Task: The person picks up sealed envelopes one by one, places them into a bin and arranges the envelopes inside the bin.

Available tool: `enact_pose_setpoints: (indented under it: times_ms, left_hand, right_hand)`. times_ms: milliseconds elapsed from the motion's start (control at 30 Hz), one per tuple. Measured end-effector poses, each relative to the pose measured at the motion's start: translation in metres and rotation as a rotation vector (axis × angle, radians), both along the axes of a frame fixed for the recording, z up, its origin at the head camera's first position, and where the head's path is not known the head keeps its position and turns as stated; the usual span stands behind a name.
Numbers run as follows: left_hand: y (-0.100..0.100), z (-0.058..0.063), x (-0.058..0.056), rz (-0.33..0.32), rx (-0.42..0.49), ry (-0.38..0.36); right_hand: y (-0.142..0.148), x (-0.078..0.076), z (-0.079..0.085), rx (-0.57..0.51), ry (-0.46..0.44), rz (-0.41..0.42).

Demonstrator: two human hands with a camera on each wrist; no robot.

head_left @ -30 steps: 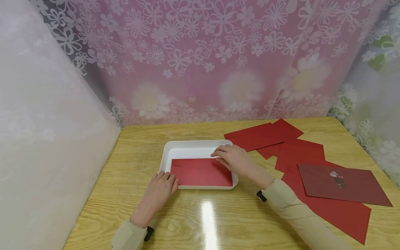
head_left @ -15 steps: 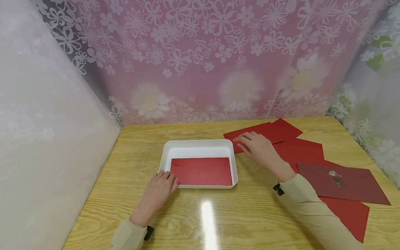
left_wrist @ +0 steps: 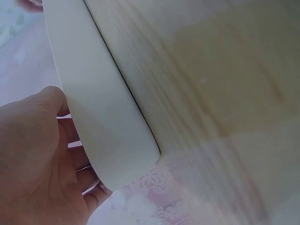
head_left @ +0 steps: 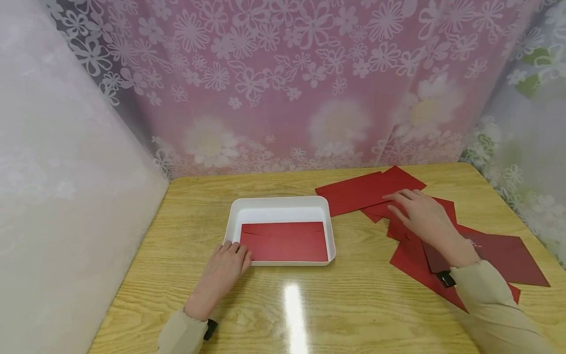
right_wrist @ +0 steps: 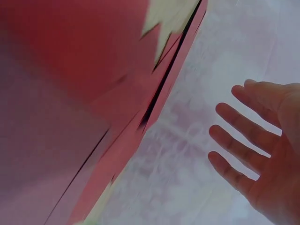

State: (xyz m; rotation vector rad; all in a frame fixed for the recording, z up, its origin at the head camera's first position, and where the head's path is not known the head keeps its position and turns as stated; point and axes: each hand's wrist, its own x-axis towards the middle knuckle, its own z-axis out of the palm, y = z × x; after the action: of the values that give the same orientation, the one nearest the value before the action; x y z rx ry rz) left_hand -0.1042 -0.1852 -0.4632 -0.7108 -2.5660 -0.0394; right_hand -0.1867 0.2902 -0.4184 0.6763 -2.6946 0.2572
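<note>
My left hand point(head_left: 223, 273) holds the near left corner of a white tray point(head_left: 278, 215), its fingers bent over the rim. In the left wrist view the thumb lies at the rim of the tray's outer wall point(left_wrist: 101, 103), with the other fingers partly hidden behind it. A red envelope point(head_left: 283, 242) lies flat in the front part of the tray. On the right, my right hand point(head_left: 426, 219) hovers above several spread red envelopes point(head_left: 353, 193) and holds nothing. Its fingers point(right_wrist: 239, 145) are spread in the right wrist view. The forearm partly covers a dark maroon envelope point(head_left: 508, 258).
All of this lies on a wood-grain table point(head_left: 265, 314). A pink floral curtain point(head_left: 274, 98) hangs along the back edge, and pale cloth point(head_left: 66, 196) hangs at the left. The loose envelopes overlap one another at the right.
My right hand has lifted away from the envelope in the tray and moved right, over the loose envelopes. The left hand has stayed at the tray corner.
</note>
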Motion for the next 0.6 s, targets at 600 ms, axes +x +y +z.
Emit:
enact_pose_setpoints:
  times_ms: [600]
  left_hand:
    - [0.0, 0.001, 0.001, 0.014, -0.004, -0.031]
  right_hand:
    - [0.123, 0.036, -0.025, 0.082, -0.357, -0.092]
